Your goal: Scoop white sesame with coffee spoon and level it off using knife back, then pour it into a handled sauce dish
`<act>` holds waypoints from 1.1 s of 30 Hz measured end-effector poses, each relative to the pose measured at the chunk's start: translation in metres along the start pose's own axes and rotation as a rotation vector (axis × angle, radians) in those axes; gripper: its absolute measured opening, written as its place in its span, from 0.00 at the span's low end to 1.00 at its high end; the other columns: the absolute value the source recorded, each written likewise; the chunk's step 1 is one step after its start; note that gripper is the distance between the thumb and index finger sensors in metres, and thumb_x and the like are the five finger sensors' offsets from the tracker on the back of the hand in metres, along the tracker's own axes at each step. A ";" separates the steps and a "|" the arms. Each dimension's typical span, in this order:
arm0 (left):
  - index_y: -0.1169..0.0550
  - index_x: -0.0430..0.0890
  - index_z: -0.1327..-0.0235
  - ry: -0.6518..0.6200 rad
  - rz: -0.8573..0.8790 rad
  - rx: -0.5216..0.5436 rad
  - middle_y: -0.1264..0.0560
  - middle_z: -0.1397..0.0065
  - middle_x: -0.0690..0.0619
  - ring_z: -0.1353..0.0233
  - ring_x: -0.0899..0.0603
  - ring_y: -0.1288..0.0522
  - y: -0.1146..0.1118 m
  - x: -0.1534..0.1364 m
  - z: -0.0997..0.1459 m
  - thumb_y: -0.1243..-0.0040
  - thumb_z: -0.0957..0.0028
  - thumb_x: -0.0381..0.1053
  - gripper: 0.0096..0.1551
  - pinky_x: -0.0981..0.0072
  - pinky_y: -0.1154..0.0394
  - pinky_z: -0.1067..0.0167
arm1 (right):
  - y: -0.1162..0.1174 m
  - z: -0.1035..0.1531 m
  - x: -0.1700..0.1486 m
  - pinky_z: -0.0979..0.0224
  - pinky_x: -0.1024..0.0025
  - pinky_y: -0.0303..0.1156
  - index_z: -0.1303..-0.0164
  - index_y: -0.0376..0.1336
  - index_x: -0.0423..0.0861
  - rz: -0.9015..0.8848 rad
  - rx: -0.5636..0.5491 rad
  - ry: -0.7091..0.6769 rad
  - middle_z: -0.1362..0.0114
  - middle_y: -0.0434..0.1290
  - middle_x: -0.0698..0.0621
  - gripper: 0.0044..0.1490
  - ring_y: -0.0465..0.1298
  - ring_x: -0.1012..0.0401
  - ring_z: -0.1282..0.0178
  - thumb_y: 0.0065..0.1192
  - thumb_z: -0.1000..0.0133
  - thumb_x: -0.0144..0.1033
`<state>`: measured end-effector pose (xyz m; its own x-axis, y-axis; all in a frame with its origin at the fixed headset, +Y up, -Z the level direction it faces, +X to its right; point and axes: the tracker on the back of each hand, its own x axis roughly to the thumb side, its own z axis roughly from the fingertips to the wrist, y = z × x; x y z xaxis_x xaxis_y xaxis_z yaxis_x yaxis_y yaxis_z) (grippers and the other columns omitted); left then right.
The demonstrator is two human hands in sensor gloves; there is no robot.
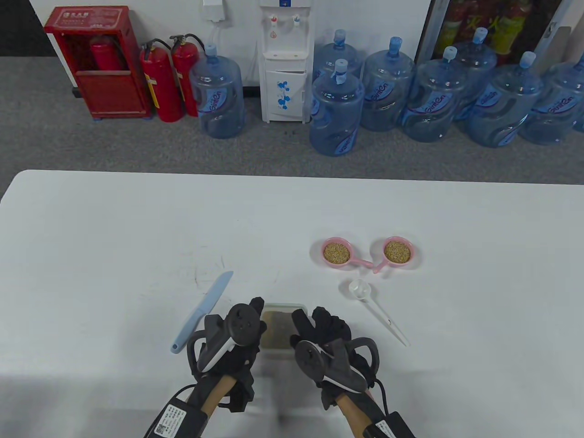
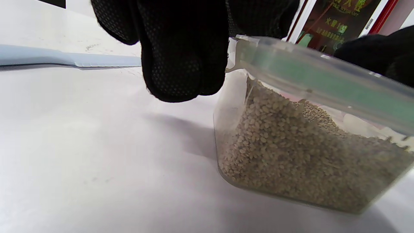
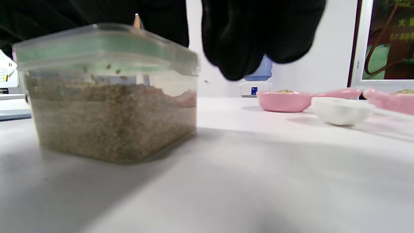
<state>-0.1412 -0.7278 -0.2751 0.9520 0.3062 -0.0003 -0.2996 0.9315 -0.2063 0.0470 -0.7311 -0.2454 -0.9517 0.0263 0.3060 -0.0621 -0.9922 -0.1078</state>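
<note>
**Sesame tub between two gloved hands on a white table**

Grey carpet runs behind the table, with a row of blue water jugs [image 1: 502, 107] along the far wall, a white water dispenser [image 1: 284, 59] among them, and a red extinguisher cabinet [image 1: 98, 61] with two fire extinguishers [image 1: 169, 80] at the left. Nearer, the white table [image 1: 114, 228] fills the lower half of the table view.

Close to its near edge stands a clear plastic container [image 2: 291, 155], well filled with white sesame [image 3: 110, 119] and covered by a green-tinted lid [image 3: 97, 48]. The left hand [image 1: 232, 340] sits at the container's left side and the right hand [image 1: 326, 342] at its right; their fingers hang down beside the lid, but whether they grip it I cannot tell.

A pale blue knife [image 1: 203, 310] lies flat to the left of the left hand, blade pointing away. To the right lies the white coffee spoon [image 1: 376, 310], bowl towards the far side, untouched. Beyond it sit two pink handled sauce dishes [image 1: 337, 252], each holding sesame, their handles meeting between them. Nothing lies between the container and the spoon.
</note>
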 end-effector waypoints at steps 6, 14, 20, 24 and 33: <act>0.35 0.54 0.18 -0.001 0.011 -0.006 0.19 0.36 0.51 0.41 0.43 0.14 0.000 -0.001 0.000 0.44 0.35 0.52 0.31 0.43 0.33 0.24 | 0.001 0.000 -0.001 0.27 0.44 0.71 0.17 0.58 0.46 -0.056 0.020 0.007 0.25 0.69 0.34 0.38 0.77 0.50 0.34 0.49 0.35 0.52; 0.35 0.54 0.18 -0.003 0.018 -0.009 0.19 0.36 0.50 0.41 0.43 0.14 0.001 -0.001 -0.001 0.44 0.35 0.52 0.31 0.42 0.33 0.24 | 0.004 -0.001 -0.003 0.28 0.44 0.72 0.17 0.58 0.44 -0.109 0.019 -0.004 0.26 0.70 0.33 0.38 0.78 0.51 0.35 0.50 0.35 0.51; 0.35 0.54 0.18 -0.004 0.023 -0.013 0.19 0.36 0.50 0.41 0.43 0.14 0.001 -0.002 -0.001 0.44 0.35 0.52 0.31 0.42 0.34 0.24 | 0.004 -0.001 -0.006 0.28 0.44 0.72 0.17 0.58 0.44 -0.149 0.019 0.004 0.25 0.70 0.33 0.38 0.78 0.51 0.35 0.50 0.35 0.51; 0.35 0.53 0.18 -0.012 0.040 -0.018 0.19 0.36 0.50 0.41 0.43 0.14 0.000 -0.004 -0.002 0.44 0.35 0.52 0.31 0.42 0.34 0.24 | 0.005 -0.001 -0.008 0.28 0.45 0.72 0.16 0.57 0.45 -0.164 0.030 0.002 0.25 0.69 0.33 0.39 0.78 0.51 0.35 0.50 0.35 0.51; 0.35 0.49 0.17 -0.024 0.053 -0.080 0.22 0.30 0.49 0.34 0.41 0.17 0.002 -0.021 -0.006 0.49 0.36 0.61 0.35 0.37 0.39 0.22 | -0.001 0.001 -0.029 0.22 0.38 0.63 0.10 0.45 0.39 -0.279 0.180 -0.012 0.16 0.58 0.31 0.50 0.70 0.44 0.23 0.46 0.36 0.57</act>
<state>-0.1611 -0.7336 -0.2811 0.9327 0.3604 0.0095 -0.3431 0.8953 -0.2841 0.0750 -0.7309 -0.2532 -0.9020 0.2993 0.3112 -0.2641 -0.9527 0.1506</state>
